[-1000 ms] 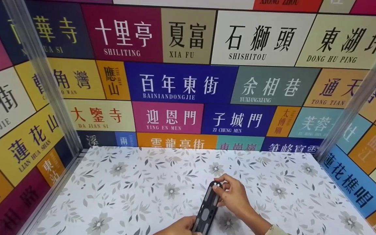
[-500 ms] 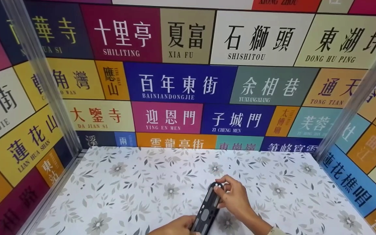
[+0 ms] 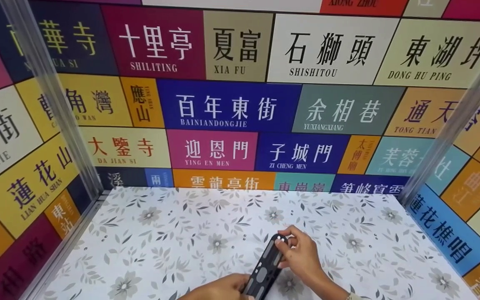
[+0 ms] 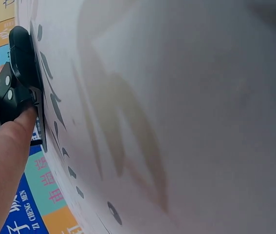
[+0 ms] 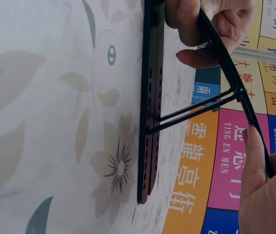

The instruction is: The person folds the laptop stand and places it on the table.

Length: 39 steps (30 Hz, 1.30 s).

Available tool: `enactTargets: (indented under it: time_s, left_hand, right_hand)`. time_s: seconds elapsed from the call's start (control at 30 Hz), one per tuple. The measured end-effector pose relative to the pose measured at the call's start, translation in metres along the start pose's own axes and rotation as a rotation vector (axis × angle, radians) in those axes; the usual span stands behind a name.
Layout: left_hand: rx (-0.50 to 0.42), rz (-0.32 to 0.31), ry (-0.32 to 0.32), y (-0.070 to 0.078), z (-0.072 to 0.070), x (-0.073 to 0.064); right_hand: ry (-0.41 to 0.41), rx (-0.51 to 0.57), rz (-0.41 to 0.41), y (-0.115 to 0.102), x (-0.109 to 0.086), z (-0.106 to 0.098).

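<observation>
Largest of all from where I stand is the wall (image 3: 229, 106), a patchwork of coloured panels with place names, rising at the far side and turning in at left and right, with a clear post (image 3: 452, 98) at each far corner. Below it spreads the table (image 3: 181, 246), white with grey flowers and leaves.

At the near edge, a little right of the middle, is the black folding stand (image 3: 261, 273), its far end slanting to the right. It looks partly opened out: the upper bar (image 5: 235, 83) is tilted up, well apart from the base (image 5: 151, 146). The base lies along the tabletop, though I can't tell whether all of it touches.

Both hands have hold of it. The right hand (image 3: 301, 255) pinches the far end, thumb on the face and fingers curled behind. The left hand (image 3: 225, 287), cut off by the near edge, grips the near end between thumb and fingers.

Smaller yet, thin struts (image 5: 191, 115) bridge base and bar. So the raising is at least partway done, I'd judge; letting go is not. Whether the struts are locked I can't tell. Smallest are the grey pads (image 3: 261, 275) on the face.
</observation>
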<state>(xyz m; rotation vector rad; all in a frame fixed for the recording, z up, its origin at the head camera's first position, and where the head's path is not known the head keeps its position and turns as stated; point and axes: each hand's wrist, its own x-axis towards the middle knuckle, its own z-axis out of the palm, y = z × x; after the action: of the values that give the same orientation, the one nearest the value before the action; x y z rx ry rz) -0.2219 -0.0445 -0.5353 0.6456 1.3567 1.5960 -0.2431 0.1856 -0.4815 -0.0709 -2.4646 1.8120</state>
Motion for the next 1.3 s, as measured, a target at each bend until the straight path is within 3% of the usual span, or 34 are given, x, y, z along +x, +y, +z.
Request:
enactTargets:
  time_s: [0.33, 0.8, 1.07, 1.3]
  left_hand:
    - [0.093, 0.015, -0.011, 0.002, -0.002, 0.002]
    - [0.115, -0.054, -0.056, 0.007, -0.009, 0.0]
    - [0.109, -0.14, -0.061, 0.008, -0.016, 0.002]
    - [0.248, -0.021, -0.084, 0.007, -0.021, 0.009]
  right_hand:
    - [0.038, 0.027, -0.012, 0.0, -0.007, -0.001]
    - [0.088, -0.018, 0.055, -0.001, -0.013, -0.002]
    - [0.14, -0.002, 0.055, 0.003, -0.018, -0.001]
    - [0.148, 0.024, 0.027, 0.005, -0.021, -0.001]
